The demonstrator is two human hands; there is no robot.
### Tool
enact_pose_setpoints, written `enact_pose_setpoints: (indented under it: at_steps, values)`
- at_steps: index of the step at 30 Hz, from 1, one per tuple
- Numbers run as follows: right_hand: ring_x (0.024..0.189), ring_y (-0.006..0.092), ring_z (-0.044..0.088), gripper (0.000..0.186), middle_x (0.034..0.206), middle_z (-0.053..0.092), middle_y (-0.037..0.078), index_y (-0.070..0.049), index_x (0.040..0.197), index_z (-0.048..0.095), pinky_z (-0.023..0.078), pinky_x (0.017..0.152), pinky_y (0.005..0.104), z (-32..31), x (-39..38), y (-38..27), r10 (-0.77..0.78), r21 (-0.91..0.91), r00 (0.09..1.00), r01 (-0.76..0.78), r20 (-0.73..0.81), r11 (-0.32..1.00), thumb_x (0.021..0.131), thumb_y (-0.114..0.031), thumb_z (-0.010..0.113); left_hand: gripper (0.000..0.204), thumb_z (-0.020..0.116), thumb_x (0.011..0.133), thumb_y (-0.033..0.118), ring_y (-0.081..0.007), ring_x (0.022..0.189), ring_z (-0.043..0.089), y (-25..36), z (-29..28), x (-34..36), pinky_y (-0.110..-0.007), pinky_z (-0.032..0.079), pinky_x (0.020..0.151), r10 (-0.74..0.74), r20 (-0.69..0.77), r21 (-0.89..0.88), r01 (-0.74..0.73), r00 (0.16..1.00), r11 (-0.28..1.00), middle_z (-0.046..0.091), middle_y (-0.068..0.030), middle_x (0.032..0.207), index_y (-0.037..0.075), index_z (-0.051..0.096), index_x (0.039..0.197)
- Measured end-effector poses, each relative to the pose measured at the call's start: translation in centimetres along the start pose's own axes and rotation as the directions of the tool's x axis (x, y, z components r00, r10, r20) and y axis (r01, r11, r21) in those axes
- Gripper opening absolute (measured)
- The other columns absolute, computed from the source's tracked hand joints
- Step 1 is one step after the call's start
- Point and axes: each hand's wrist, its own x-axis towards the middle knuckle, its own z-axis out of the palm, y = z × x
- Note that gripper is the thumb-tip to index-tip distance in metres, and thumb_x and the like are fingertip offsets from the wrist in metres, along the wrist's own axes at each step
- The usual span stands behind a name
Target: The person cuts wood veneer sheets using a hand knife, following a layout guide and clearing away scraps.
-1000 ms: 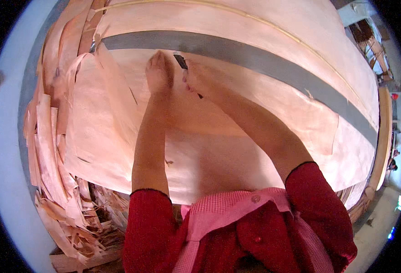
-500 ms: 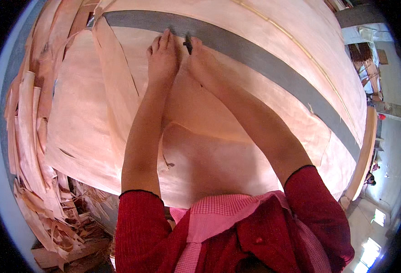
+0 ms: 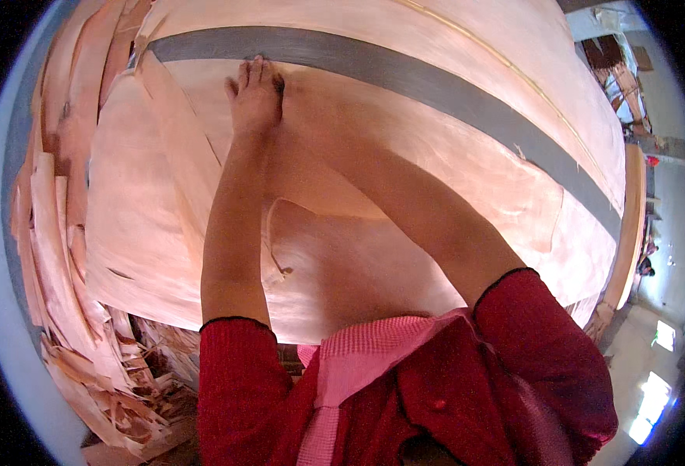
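My left hand (image 3: 255, 101) lies flat with its fingers spread on a thin, pale pinkish wood veneer sheet (image 3: 451, 182). Its fingertips reach the edge of a long dark grey strip (image 3: 404, 74). Close against it on the right, my right hand (image 3: 302, 97) is closed round a small black tool (image 3: 278, 82), blurred and mostly hidden, so its kind cannot be made out. A narrow loose veneer strip (image 3: 175, 132) lies slantwise to the left of my hands. Nearer me, a torn, curling edge (image 3: 284, 271) shows in the veneer.
Beyond the grey strip lies more veneer (image 3: 505, 39), with a thin yellowish stick (image 3: 505, 68) across it. Torn veneer scraps (image 3: 117, 373) heap up along the left. A pale board edge (image 3: 630, 217) stands at the right, and bright windows (image 3: 651, 408) show far right.
Both hands have moved left along the grey strip's near edge. My right hand, with the black tool, has come up against my left hand.
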Motion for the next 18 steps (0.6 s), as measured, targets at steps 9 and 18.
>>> enact_pose_setpoints:
  at_steps: [9,18]
  values:
    - [0.1,0.0312,0.053,0.033,0.108,0.056,0.016,-0.004,0.11,0.053,0.042,0.085,0.0405,2.4,-9.2,2.3,0.269,0.393,0.953,-0.196,-0.139,0.898,0.088,-0.021,0.035,0.05,0.048,0.086,0.033,-0.0298,0.122,0.035,1.4,-2.4,0.2,-0.043,0.029,0.099,0.238,-0.352,0.046,-0.237,0.905,0.97,0.037,-0.0161,0.131,0.004,0.038,0.126]
    - [0.106,0.0296,0.051,0.034,0.116,0.053,0.01,-0.012,0.118,0.049,0.041,0.086,0.0399,6.3,-14.2,11.9,0.035,0.27,0.983,0.015,-0.18,0.963,0.088,-0.024,0.036,0.057,0.043,0.087,0.039,-0.0302,0.126,0.027,10.2,-1.9,-3.8,-0.041,0.02,0.103,0.397,0.052,-0.283,-0.368,0.916,0.886,0.031,-0.0113,0.136,0.004,0.031,0.13]
